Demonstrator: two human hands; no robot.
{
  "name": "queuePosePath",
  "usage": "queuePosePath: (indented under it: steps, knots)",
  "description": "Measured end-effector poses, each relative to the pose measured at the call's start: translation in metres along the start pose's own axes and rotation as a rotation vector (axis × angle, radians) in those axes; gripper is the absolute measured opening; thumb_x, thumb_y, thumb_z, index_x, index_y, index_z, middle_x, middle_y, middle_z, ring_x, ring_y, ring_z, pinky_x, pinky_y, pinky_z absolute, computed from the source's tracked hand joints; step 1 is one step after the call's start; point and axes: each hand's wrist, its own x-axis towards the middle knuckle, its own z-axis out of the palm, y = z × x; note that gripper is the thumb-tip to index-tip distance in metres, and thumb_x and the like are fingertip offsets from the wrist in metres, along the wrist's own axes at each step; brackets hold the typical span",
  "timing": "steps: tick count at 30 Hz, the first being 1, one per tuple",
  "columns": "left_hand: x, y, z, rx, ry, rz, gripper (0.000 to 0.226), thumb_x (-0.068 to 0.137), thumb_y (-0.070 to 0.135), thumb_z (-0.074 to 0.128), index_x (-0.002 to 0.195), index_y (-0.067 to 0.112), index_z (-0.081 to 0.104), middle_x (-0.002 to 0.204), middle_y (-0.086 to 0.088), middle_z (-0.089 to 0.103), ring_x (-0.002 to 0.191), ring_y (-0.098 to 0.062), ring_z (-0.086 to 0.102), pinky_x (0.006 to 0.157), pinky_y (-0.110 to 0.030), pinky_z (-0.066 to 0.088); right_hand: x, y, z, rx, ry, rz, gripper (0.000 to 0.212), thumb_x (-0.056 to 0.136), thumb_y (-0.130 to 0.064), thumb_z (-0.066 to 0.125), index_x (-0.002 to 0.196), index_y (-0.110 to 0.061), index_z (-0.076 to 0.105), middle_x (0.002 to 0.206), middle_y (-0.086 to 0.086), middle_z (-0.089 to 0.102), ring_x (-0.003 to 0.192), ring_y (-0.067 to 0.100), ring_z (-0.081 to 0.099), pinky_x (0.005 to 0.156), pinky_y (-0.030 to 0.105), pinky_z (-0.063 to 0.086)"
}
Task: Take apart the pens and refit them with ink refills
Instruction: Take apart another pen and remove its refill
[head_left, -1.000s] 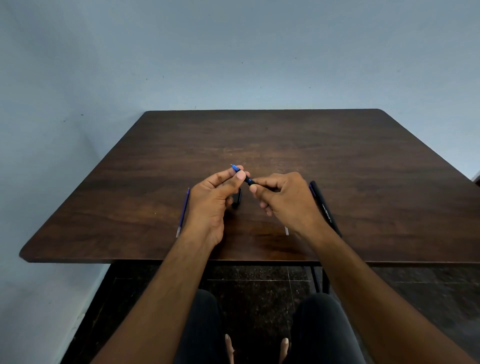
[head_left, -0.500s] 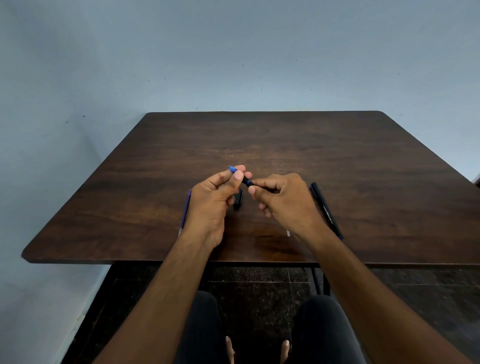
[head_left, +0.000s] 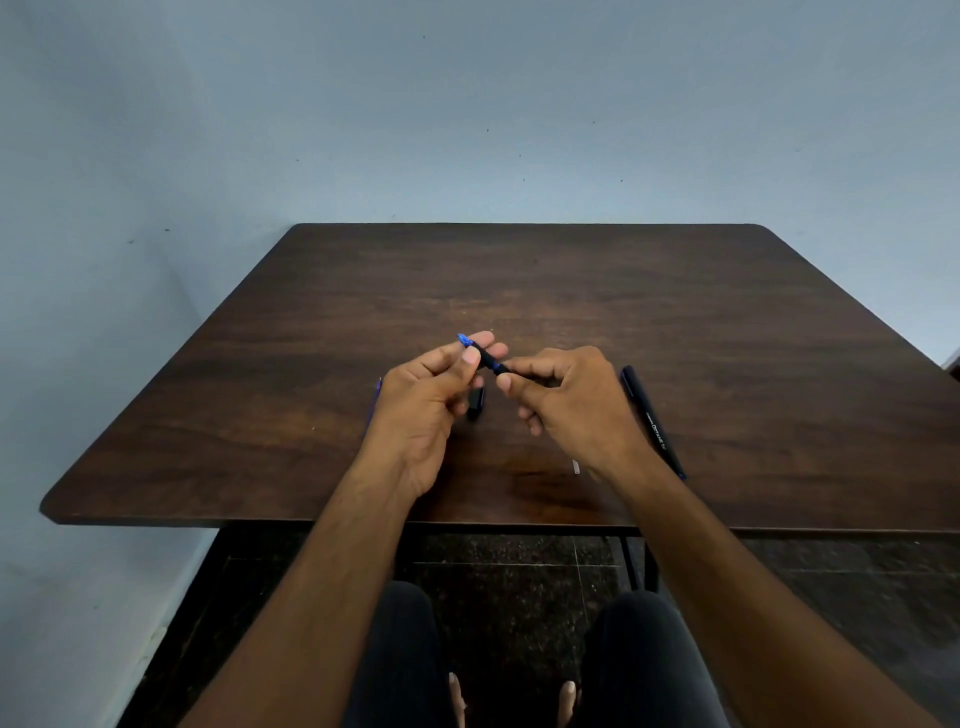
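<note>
holding one pen (head_left: 485, 357) over the table (head_left: 675, 322), left hand (head_left: 421, 400) pinches its blue tip end, right hand (head_left: 566, 400) grips the barrel; twisting gently should separate them.

Dark wood table (head_left: 675, 312), black pen (head_left: 655, 423), pen cap (head_left: 476, 404), blue refill (head_left: 377, 388)

Both hands meet above the near middle of the table (head_left: 675, 322), the left hand (head_left: 421, 410) and right hand (head_left: 566, 405) sharing one pen (head_left: 485, 356) between them. A cap (head_left: 476, 404) lies on the table just below — between the hands. Another pen (head_left: 652, 421) lies right of the right hand, and a refill (head_left: 378, 387) peeks out left of the left hand.
</note>
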Motion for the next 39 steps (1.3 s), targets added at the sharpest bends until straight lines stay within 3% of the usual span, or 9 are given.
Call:
queuePosePath:
  steps: [4, 8, 13, 23, 26, 30, 33, 35, 39]
  knots:
    - [0.001, 0.002, 0.003, -0.022, 0.125, 0.021, 0.013, 0.086, 0.020, 0.076, 0.095, 0.011, 0.079, 0.097, -0.006, 0.078, 0.064, -0.006, 0.048, 0.060, -0.021, 0.037, -0.001, 0.001, 0.001, 0.020, -0.002, 0.004, 0.020, 0.092, -0.017, 0.073, 0.111, -0.017, 0.078, 0.071, -0.004, 0.068, 0.051, 0.002, 0.060, 0.055, 0.025, 0.054]
    - [0.005, 0.001, 0.001, -0.028, 0.237, 0.017, 0.033, 0.063, 0.037, 0.087, 0.084, 0.013, 0.078, 0.071, 0.004, 0.069, 0.059, -0.006, 0.046, 0.057, -0.022, 0.040, -0.004, 0.002, 0.004, 0.089, -0.001, 0.015, 0.026, 0.091, -0.015, 0.074, 0.115, -0.024, 0.075, 0.078, 0.009, 0.076, 0.056, 0.010, 0.062, 0.056, 0.032, 0.059]
    - [0.008, -0.001, 0.000, -0.040, 0.253, 0.019, 0.032, 0.061, 0.041, 0.088, 0.080, 0.017, 0.079, 0.082, -0.003, 0.070, 0.060, -0.005, 0.048, 0.059, -0.023, 0.041, -0.004, 0.003, 0.003, 0.124, 0.016, 0.023, 0.022, 0.090, -0.015, 0.075, 0.107, -0.027, 0.079, 0.077, 0.011, 0.076, 0.059, 0.021, 0.065, 0.057, 0.043, 0.062]
    - [0.017, 0.015, -0.005, -0.078, 0.373, 0.072, 0.030, 0.066, 0.036, 0.088, 0.084, 0.013, 0.078, 0.069, 0.004, 0.069, 0.057, -0.005, 0.050, 0.056, -0.021, 0.043, -0.007, 0.000, -0.006, 0.146, 0.036, 0.069, 0.018, 0.087, -0.007, 0.074, 0.089, -0.023, 0.081, 0.061, -0.006, 0.068, 0.054, 0.015, 0.059, 0.051, 0.030, 0.053]
    - [0.014, 0.017, -0.009, 0.097, 0.363, 0.085, 0.023, 0.073, 0.033, 0.087, 0.081, 0.014, 0.078, 0.071, 0.003, 0.071, 0.056, -0.004, 0.047, 0.057, -0.020, 0.042, -0.005, 0.001, -0.007, 0.107, 0.058, 0.077, 0.017, 0.087, -0.010, 0.073, 0.089, -0.026, 0.081, 0.056, -0.005, 0.067, 0.048, 0.010, 0.058, 0.047, 0.026, 0.052]
    - [0.007, 0.014, -0.012, 0.552, 0.268, 0.137, 0.017, 0.073, 0.031, 0.087, 0.078, 0.016, 0.080, 0.069, 0.009, 0.075, 0.062, 0.001, 0.066, 0.069, -0.021, 0.050, 0.000, 0.006, -0.007, 0.110, 0.095, 0.105, 0.013, 0.086, -0.014, 0.074, 0.094, -0.022, 0.081, 0.057, 0.001, 0.068, 0.050, 0.016, 0.062, 0.052, 0.039, 0.060]
    - [0.003, 0.011, -0.008, 0.891, 0.243, 0.146, 0.018, 0.069, 0.034, 0.090, 0.078, 0.022, 0.081, 0.066, 0.011, 0.072, 0.060, 0.008, 0.063, 0.053, -0.007, 0.042, 0.001, 0.009, -0.005, 0.122, 0.100, 0.117, 0.013, 0.085, -0.017, 0.074, 0.094, -0.022, 0.081, 0.062, 0.008, 0.071, 0.052, 0.022, 0.064, 0.053, 0.044, 0.061]
    - [0.002, 0.008, -0.006, 0.964, 0.239, 0.118, 0.019, 0.066, 0.036, 0.091, 0.075, 0.023, 0.080, 0.061, 0.013, 0.069, 0.054, 0.005, 0.060, 0.047, -0.007, 0.039, 0.001, 0.009, -0.004, 0.125, 0.090, 0.120, 0.013, 0.085, -0.018, 0.074, 0.094, -0.023, 0.081, 0.066, 0.013, 0.073, 0.054, 0.027, 0.065, 0.054, 0.048, 0.062]
    - [0.001, 0.000, -0.005, 1.075, 0.214, 0.069, 0.021, 0.062, 0.044, 0.092, 0.066, 0.030, 0.076, 0.059, 0.010, 0.070, 0.058, -0.001, 0.066, 0.054, -0.020, 0.049, 0.001, 0.010, -0.004, 0.129, 0.092, 0.130, 0.012, 0.085, -0.017, 0.074, 0.092, -0.024, 0.080, 0.067, 0.013, 0.073, 0.052, 0.023, 0.064, 0.053, 0.044, 0.061]
